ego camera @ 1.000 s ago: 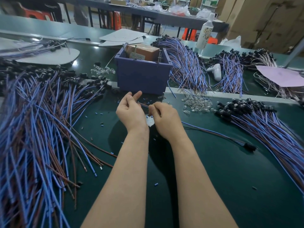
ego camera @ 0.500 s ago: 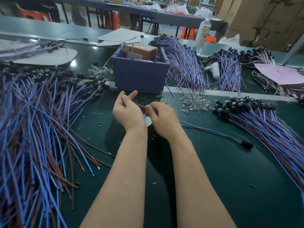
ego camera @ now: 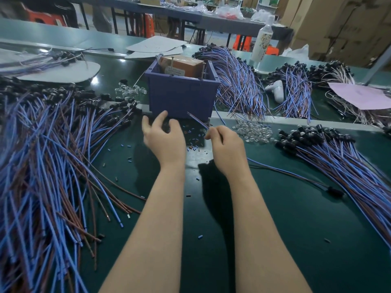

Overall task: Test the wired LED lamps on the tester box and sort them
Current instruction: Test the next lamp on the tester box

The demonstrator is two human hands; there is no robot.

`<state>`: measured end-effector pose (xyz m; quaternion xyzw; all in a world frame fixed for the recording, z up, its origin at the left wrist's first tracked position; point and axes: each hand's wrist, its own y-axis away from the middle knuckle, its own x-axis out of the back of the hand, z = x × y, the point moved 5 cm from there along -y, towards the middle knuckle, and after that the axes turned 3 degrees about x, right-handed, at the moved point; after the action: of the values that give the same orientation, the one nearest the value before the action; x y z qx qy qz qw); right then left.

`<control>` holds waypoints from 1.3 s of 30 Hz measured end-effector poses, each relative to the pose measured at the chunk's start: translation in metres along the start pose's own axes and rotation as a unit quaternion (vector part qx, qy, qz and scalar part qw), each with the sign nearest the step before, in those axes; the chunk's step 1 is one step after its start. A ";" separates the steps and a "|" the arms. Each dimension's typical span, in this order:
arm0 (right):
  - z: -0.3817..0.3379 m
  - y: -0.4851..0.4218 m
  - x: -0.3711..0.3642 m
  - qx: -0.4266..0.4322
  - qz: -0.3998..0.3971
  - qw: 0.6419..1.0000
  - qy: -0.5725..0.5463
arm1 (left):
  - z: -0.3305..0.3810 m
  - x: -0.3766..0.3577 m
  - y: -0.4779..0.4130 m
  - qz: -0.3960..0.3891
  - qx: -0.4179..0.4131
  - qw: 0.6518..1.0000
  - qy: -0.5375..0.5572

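My right hand (ego camera: 225, 145) pinches the free ends of one wired LED lamp (ego camera: 292, 173). Its blue and brown wires trail right across the green mat to a black lamp head (ego camera: 335, 190), and the stripped tips (ego camera: 195, 119) point up toward the purple bin (ego camera: 182, 96). In that bin sits the brown tester box (ego camera: 182, 66) with upright metal pins. Just in front of the bin, my left hand (ego camera: 164, 137) hovers with fingers loosely spread, holding nothing.
A large heap of wired lamps (ego camera: 48, 157) covers the left side. Another pile (ego camera: 342, 159) lies at right, more bundles (ego camera: 239, 85) behind the bin. Clear loose LEDs (ego camera: 255, 131) sit right of my hands. Cut insulation bits (ego camera: 193, 142) litter the mat.
My hands have separated. The left hand let go of the wire ends and moved left and forward; the right hand keeps the wire and has raised its tips toward the bin.
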<state>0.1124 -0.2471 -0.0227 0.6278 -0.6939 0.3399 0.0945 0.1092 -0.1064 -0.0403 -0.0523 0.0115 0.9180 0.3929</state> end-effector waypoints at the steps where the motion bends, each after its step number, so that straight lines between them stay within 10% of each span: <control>1: 0.001 -0.001 0.000 0.004 -0.001 1.000 -0.004 | 0.002 -0.002 0.000 -0.019 -0.016 1.000 -0.007; 16: -0.001 -0.002 -0.002 -0.008 0.033 0.998 -0.058 | 0.003 -0.032 0.024 -0.278 0.063 0.958 0.023; 24: 0.008 0.000 -0.010 -0.026 -0.015 0.999 0.023 | 0.005 0.000 -0.002 -0.018 0.067 0.970 0.234; 31: 0.003 0.000 -0.008 -0.041 0.045 0.998 -0.031 | -0.007 -0.037 0.019 -0.221 0.052 0.974 0.012; 39: 0.011 0.004 -0.002 -0.072 0.144 0.982 -0.098 | -0.011 -0.030 0.017 -0.173 0.047 0.983 0.034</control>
<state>0.1125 -0.2519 -0.0331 0.5433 -0.8055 0.2358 0.0209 0.1181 -0.1403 -0.0480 -0.0656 0.0589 0.8326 0.5468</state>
